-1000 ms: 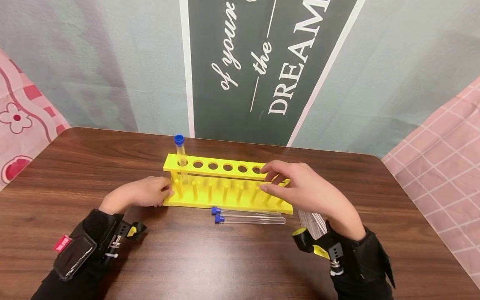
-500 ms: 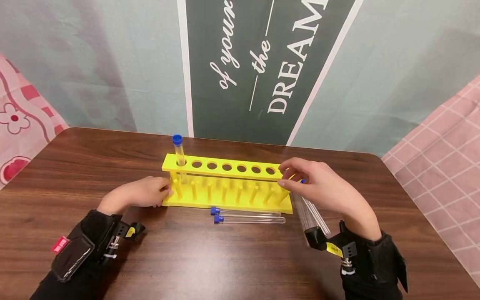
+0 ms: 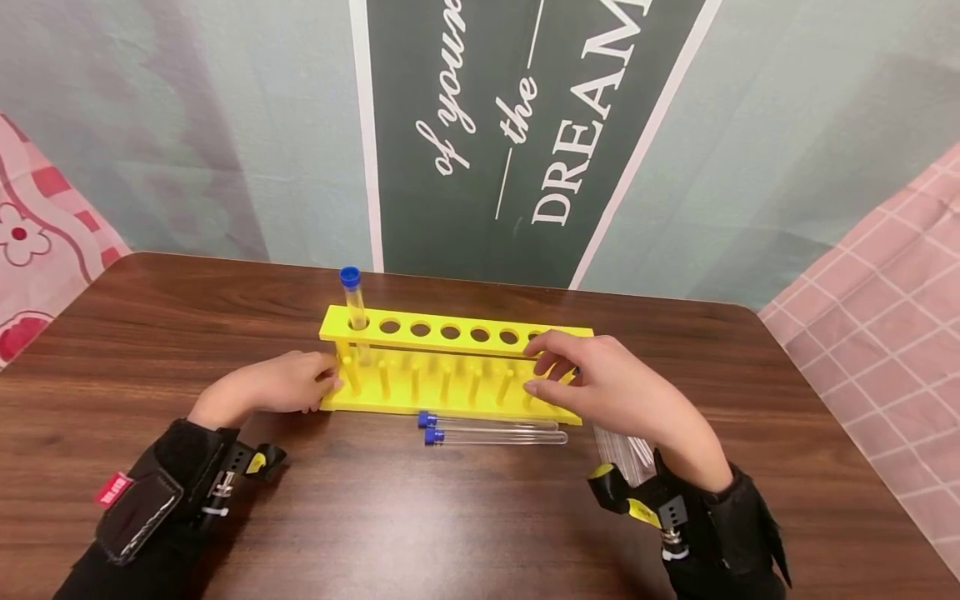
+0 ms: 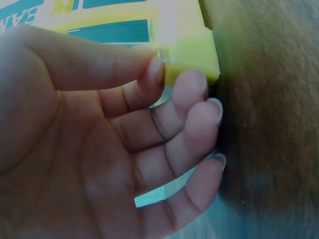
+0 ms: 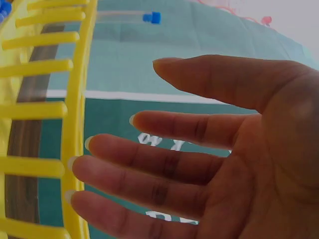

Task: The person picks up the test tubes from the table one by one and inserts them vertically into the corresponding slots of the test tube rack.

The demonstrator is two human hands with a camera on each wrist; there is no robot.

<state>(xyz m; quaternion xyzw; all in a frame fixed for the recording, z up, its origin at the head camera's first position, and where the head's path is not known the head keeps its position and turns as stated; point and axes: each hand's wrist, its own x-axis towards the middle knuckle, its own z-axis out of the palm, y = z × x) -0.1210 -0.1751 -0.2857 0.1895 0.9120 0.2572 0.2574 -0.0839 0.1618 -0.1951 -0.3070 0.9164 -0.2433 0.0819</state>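
We've got the rack (image 3: 461,406) standing on the tabletop (image 3: 450,517), one tube (image 3: 355,304) upright in its leftmost hole, with our left hand (image 3: 288,382) pinching that same end, most likely so it can't skid. Our right hand (image 3: 600,375) holds nothing, fingers relaxed and a decent gap to the thumb, over by the rack's right end. Two loose tubes (image 3: 495,437) lie just in front, and a pile of tubes (image 3: 622,446) is partly blocked from view by that hand, presumably parked there for easy reach.

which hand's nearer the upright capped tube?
Left. The left hand pinches the rack at the end with the upright tube; the right hand is by the opposite end.
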